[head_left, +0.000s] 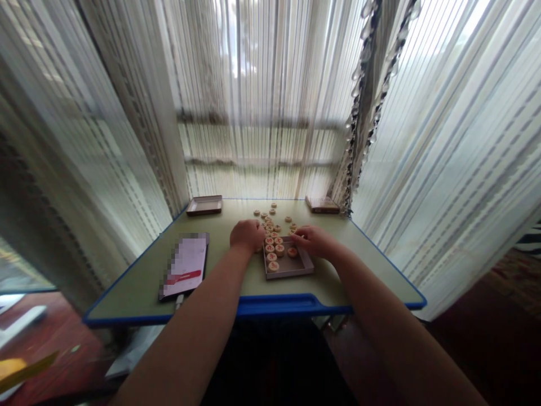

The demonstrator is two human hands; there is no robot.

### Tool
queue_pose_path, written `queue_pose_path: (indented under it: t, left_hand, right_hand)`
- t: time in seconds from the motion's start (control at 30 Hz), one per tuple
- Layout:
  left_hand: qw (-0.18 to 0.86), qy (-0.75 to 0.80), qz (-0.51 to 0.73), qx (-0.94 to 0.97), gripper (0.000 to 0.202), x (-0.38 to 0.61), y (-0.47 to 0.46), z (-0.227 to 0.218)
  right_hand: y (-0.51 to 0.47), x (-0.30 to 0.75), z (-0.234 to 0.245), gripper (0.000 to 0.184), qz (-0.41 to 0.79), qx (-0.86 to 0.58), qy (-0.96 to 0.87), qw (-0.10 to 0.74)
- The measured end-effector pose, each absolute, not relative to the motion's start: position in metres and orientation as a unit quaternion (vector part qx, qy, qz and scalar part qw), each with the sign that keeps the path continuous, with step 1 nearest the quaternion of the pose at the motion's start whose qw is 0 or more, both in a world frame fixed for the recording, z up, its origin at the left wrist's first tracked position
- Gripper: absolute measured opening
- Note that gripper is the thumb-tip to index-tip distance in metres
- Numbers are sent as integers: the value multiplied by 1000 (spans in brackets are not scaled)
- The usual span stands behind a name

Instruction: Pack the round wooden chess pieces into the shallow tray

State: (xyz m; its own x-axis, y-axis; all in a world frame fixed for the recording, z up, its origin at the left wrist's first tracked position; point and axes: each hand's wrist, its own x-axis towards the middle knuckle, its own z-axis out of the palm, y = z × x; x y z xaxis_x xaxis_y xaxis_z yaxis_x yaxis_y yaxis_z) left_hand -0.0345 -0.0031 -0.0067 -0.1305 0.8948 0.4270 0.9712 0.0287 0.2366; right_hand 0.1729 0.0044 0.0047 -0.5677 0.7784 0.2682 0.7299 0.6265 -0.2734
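A shallow brown tray (300,267) lies on the green table (127,287) in front of me, with several round wooden game discs (274,250) marked in red inside it. More discs (270,215) are scattered loose behind the tray. My left hand (247,234) is curled into a fist at the tray's far left corner, next to the loose discs; what it holds is hidden. My right hand (313,241) rests over the tray's far right edge, fingers drawn together and pointing left at a disc (292,252).
A phone or card packet (186,265) lies at the left of the table. A dark lid (204,205) sits at the back left, a small box (323,204) at the back right. Sheer striped curtains surround the table. The blue front rim (274,305) is close to me.
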Motion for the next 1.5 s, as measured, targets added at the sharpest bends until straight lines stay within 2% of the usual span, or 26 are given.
queue_pose_path:
  t: [0.27,0.77,1.03,1.23,1.5]
  left_hand:
    - [51,-708,-240,-662,32,-34,-2,-9]
    - [74,-674,-268,-685,33,-32,-3,-8]
    - [65,-671,-271,-687,32,-33,-2,-9]
    - [59,-670,-274,-688,31,-34,2,-11]
    - [53,-670,-265,-691,30,-33,1,-15]
  right_hand:
    - [8,173,2,33,77,-450,-869,191]
    - [12,174,0,24,46,-456,-866,200]
    - [9,177,3,26,103,-427,-881,179]
    - [4,177,8,24,80,-406,-894,170]
    - [-1,178,12,31,158,-395,-890,163]
